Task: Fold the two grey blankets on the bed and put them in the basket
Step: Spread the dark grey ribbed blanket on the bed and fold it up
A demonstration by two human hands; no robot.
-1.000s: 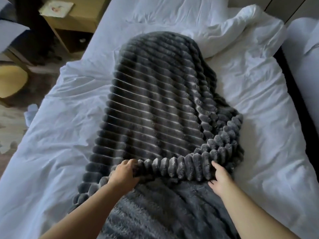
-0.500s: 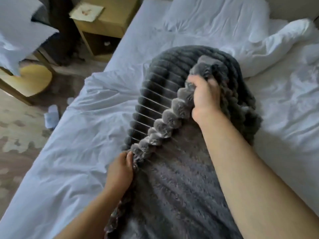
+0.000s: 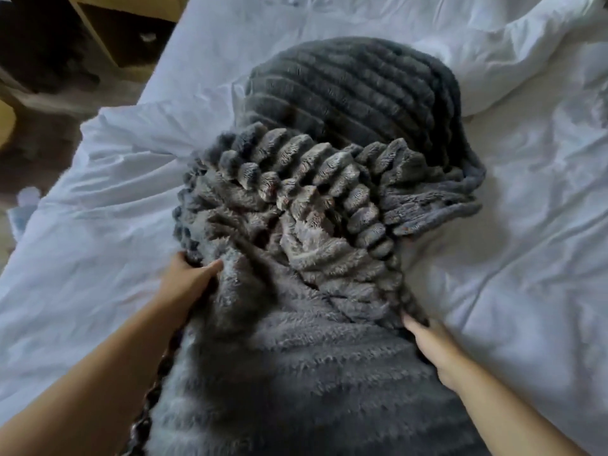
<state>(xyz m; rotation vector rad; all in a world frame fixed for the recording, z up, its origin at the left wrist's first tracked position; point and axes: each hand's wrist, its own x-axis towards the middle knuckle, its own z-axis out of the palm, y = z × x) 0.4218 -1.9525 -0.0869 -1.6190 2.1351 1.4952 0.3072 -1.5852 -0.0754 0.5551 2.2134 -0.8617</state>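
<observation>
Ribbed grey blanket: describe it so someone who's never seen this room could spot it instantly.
Start at the white bed. In its middle, this side of the white duvet fold, lies the ribbed grey blanket, its near part bunched up. Thick dark ridges set it apart from the plain white around it.

Right hand (image 3: 431, 348) (fingertips, apparently) under blanket (image 3: 296, 373)

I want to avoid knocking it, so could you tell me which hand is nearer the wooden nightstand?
Left. The left hand holds the grey blanket on the side towards the nightstand; the right hand is across the blanket, farther away.
</observation>
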